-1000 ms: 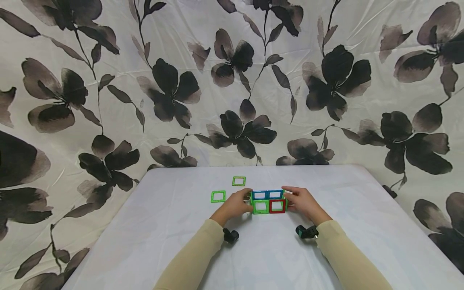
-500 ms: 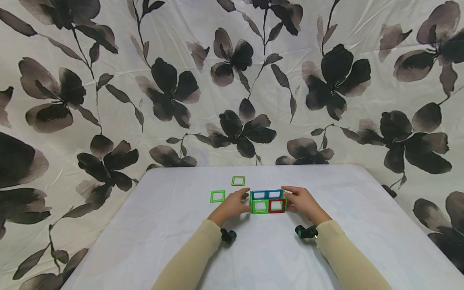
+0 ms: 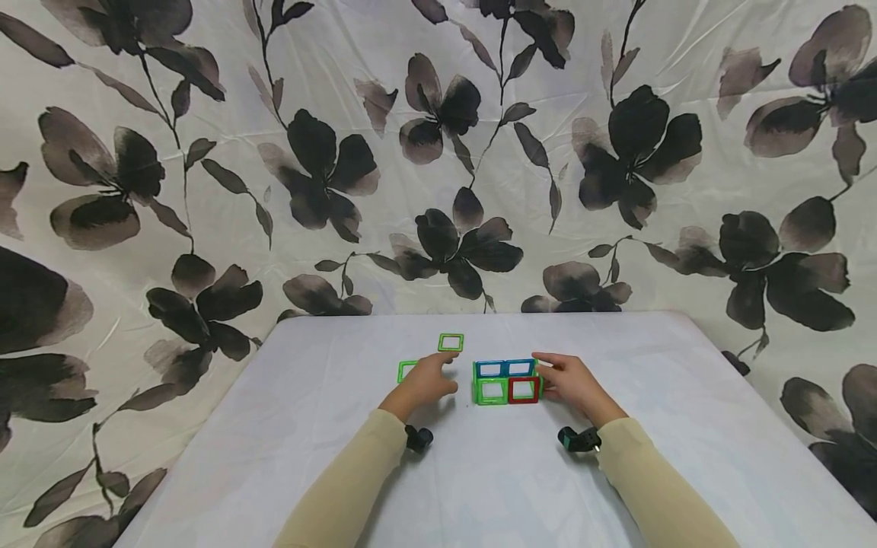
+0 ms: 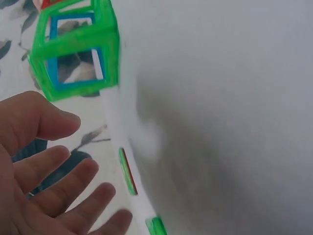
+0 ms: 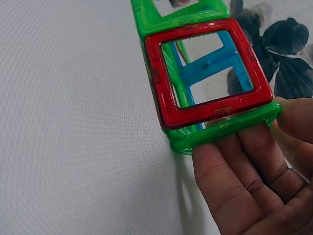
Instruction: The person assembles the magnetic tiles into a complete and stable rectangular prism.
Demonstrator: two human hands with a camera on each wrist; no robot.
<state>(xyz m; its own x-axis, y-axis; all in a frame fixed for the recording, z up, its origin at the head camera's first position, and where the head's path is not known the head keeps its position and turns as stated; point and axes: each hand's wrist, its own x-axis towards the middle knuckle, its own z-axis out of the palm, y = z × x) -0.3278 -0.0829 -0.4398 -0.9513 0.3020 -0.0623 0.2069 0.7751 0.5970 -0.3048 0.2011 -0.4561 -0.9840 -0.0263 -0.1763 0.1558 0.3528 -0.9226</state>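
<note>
A small box of magnetic tiles stands on the table, with two blue tiles (image 3: 507,369) on top. Its front pairs a green tile (image 3: 492,403) with a red tile (image 5: 222,112). My right hand (image 3: 574,387) holds the box's right end, fingers against the green end tile (image 5: 220,131) and thumb at its corner. Off to the left of the box, my left hand (image 3: 425,382) has its fingers spread and holds nothing. A gap separates it from the box's green left end (image 4: 76,40). It partly covers a loose green tile (image 3: 401,372).
Another loose green tile (image 3: 441,342) lies flat farther back, just beyond the left fingertips. A white cloth covers the table (image 3: 507,487). Behind its far edge hangs a floral curtain (image 3: 384,190).
My left hand has come away from the box's left end and moved left, over the nearer loose green tile. The right hand and the box have stayed in place.
</note>
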